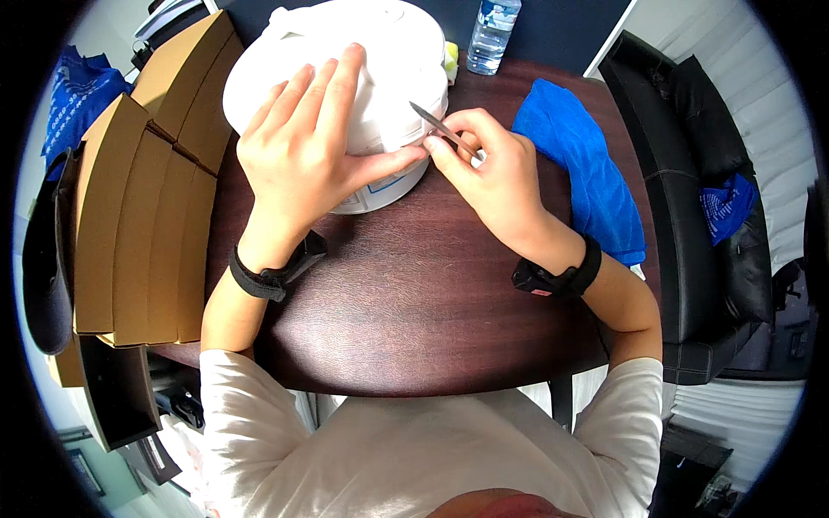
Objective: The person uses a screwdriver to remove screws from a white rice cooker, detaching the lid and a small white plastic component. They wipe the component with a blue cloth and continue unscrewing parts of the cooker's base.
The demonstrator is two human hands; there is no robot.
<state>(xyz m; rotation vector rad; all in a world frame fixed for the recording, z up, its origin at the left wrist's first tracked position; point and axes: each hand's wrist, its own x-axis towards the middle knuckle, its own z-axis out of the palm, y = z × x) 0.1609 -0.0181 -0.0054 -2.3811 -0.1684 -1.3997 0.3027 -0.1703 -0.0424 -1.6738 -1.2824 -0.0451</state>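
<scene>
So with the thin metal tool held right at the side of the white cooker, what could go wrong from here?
1. The right hand holds a thin metal tool whose tip lies close to the left hand's thumb, so a slip could jab it.
2. The left hand presses on top of the white rice cooker; prying at its side might scratch the casing.
3. The water bottle stands just behind the cooker, and a shove could tip it.

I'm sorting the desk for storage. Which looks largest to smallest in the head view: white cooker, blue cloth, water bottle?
1. White cooker
2. Blue cloth
3. Water bottle, though it is cut off at the top edge and stands farther away.
</scene>
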